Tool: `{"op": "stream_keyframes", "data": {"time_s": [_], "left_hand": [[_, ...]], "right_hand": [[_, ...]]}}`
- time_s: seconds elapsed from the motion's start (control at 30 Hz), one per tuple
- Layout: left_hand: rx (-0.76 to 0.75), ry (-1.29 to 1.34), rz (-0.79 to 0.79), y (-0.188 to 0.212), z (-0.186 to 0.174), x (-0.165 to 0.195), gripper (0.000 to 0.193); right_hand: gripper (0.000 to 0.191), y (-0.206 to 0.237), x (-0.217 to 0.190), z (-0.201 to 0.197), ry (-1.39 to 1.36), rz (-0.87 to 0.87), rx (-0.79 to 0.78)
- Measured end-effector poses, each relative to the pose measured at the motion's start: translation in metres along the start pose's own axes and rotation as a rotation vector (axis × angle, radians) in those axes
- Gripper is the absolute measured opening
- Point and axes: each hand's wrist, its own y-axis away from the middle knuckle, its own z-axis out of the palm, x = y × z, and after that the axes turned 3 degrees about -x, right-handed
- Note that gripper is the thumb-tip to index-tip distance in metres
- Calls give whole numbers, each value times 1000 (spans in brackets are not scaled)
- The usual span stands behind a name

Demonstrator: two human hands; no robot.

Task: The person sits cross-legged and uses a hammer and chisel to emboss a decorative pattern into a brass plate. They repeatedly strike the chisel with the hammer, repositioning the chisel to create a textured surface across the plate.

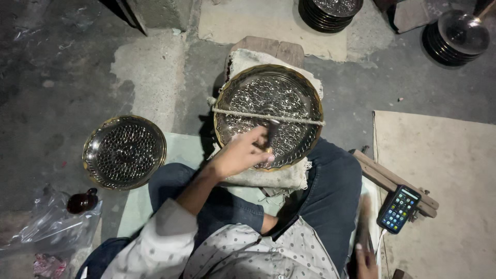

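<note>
1. Hands first: the left hand (pixel 242 154) is closed around a dark punch-like tool (pixel 270 132), whose tip rests on the embossed metal plate (pixel 268 116); the right hand (pixel 366 257) sits low at the frame's bottom edge, blurred, gripping what looks like a wooden handle (pixel 363 227), though I cannot tell how firmly.
2. That plate lies directly ahead of the person, on a cloth-covered block (pixel 268 178) between the knees, with a cord (pixel 268 117) stretched straight across its middle from left to right.
3. Running up and away from the left hand, the tool's long axis crosses the cord near the plate's centre. The left hand is far nearer to the plate; the right hand is well apart, down by the right knee.
4. A second patterned plate (pixel 124 152) rests on the floor to the left, apart from the left elbow, with a small dark bottle (pixel 81 201) and a plastic bag (pixel 46 227) below it.
5. On the right, a phone (pixel 398 209) leans on wooden slats (pixel 392 181) near the right hand's path. Stacks of plates (pixel 457 36) stand well beyond, leaving open floor around the block.
</note>
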Motion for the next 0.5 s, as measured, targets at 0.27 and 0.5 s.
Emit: {"op": "stream_keyframes", "data": {"time_s": [0.27, 0.5], "left_hand": [[-175, -294, -13, -19, -11, -10, 44], [-180, -359, 93, -22, -13, -16, 52]], "right_hand": [[40, -18, -71, -50, -532, -275, -166], [79, -62, -196, -42, -216, -579, -355]]}}
